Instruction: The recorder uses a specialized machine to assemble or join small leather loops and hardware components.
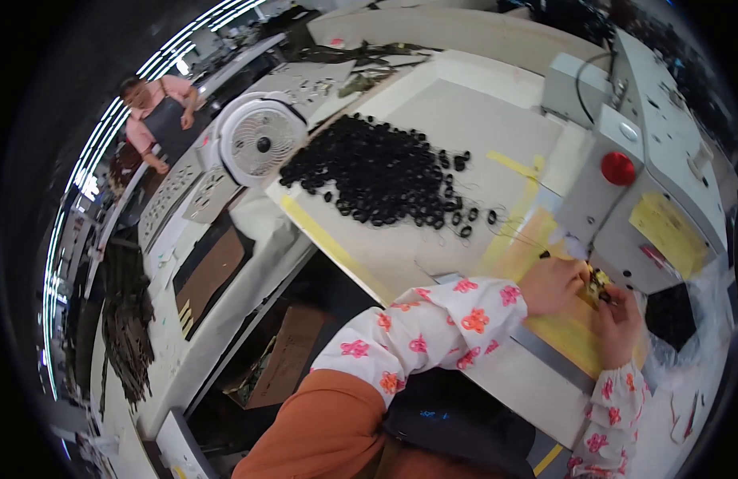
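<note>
While a small dark piece [605, 296] seems pinched by the right hand [621, 322] beside the brass-coloured machine foot [597, 281], what the left hand [553, 285] holds cannot be told; the piece should be steadied, fingertips kept clear.

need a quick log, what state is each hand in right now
Left hand: curled beside the sewing machine; whether it holds anything cannot be told.
Right hand: closed, apparently pinching a small dark piece.

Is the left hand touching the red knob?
Apart. The head view shows it: the left hand is well below the red knob, with the machine's pale front visible between them.
</note>
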The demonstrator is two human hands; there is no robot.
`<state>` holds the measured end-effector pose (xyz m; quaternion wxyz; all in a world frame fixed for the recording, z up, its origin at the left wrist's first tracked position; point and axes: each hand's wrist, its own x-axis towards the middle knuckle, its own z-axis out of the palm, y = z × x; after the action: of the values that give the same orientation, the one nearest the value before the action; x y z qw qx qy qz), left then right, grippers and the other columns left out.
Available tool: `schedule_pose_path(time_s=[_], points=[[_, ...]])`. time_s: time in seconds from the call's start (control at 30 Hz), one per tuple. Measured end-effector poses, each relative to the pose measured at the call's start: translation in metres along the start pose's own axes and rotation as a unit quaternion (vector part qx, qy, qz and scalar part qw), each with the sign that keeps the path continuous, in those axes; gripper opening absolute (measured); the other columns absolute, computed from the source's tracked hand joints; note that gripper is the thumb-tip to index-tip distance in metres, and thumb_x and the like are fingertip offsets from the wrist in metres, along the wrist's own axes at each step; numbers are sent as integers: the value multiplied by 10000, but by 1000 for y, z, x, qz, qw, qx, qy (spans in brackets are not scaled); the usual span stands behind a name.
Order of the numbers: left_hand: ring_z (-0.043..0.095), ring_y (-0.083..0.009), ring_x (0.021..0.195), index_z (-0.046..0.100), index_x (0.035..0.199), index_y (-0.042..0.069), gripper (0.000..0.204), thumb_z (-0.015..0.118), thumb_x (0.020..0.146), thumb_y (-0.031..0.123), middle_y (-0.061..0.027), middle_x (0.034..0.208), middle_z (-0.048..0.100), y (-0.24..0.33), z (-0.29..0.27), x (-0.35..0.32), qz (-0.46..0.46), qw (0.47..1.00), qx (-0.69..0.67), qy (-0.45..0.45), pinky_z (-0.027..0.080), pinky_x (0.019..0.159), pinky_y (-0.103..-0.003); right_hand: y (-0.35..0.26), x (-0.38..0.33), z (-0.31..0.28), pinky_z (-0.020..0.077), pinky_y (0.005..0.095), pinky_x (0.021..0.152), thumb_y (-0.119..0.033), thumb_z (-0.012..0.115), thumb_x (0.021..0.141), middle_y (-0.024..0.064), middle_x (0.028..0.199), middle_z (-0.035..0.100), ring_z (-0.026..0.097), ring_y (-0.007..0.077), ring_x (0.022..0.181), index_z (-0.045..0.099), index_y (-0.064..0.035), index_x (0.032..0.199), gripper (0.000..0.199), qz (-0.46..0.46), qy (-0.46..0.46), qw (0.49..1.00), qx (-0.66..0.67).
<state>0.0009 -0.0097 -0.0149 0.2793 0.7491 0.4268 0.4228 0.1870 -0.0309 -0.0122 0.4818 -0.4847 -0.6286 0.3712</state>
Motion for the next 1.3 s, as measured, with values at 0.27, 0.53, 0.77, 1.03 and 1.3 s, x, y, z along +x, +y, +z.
schedule_pose_path(time_s=[0.27, 0.53, 0.77, 1.03, 1.3], points=[[450, -28, 617, 569, 893, 4, 139, 496, 794, 66, 28, 715, 527, 1, -29, 17, -108, 975, -129, -143, 382, 563, -178, -13, 16, 19, 465, 228, 756, 85, 554, 734, 74, 922, 565, 560, 128, 859, 506, 33, 963, 239, 69, -38, 984, 161], [409, -21, 584, 586, 863, -3, 171, 641, 742, 104, 28, 677, 523, 7, -10, 10, -133, 966, -167, -146, 360, 522, -182, -14, -2, 11, 455, 236, 821, 106, 541, 757, 58, 974, 536, 545, 118, 916, 503, 29, 939, 202, 19, -36, 995, 93], [461, -33, 619, 594, 884, -2, 143, 614, 787, 100, 15, 706, 553, 10, -15, 11, -135, 965, -180, -138, 384, 557, -173, -19, 1, 15, 480, 236, 718, 39, 556, 783, 47, 865, 571, 577, 116, 800, 512, 32, 927, 152, 85, -55, 992, 74], [529, -59, 713, 579, 936, -19, 145, 538, 833, 74, -23, 782, 590, 9, -18, 16, -90, 965, -194, -152, 425, 635, -190, -29, 7, 12, 519, 258, 620, 43, 470, 805, 112, 809, 570, 603, 171, 695, 480, 68, 952, 150, 218, -60, 934, 276], [472, -17, 661, 578, 900, -4, 145, 614, 770, 49, 16, 762, 559, 7, -19, 10, -138, 950, -226, -163, 391, 585, -162, -24, 2, 19, 517, 255, 629, 86, 430, 780, 109, 826, 569, 604, 163, 701, 485, 52, 947, 179, 169, -26, 948, 268]])
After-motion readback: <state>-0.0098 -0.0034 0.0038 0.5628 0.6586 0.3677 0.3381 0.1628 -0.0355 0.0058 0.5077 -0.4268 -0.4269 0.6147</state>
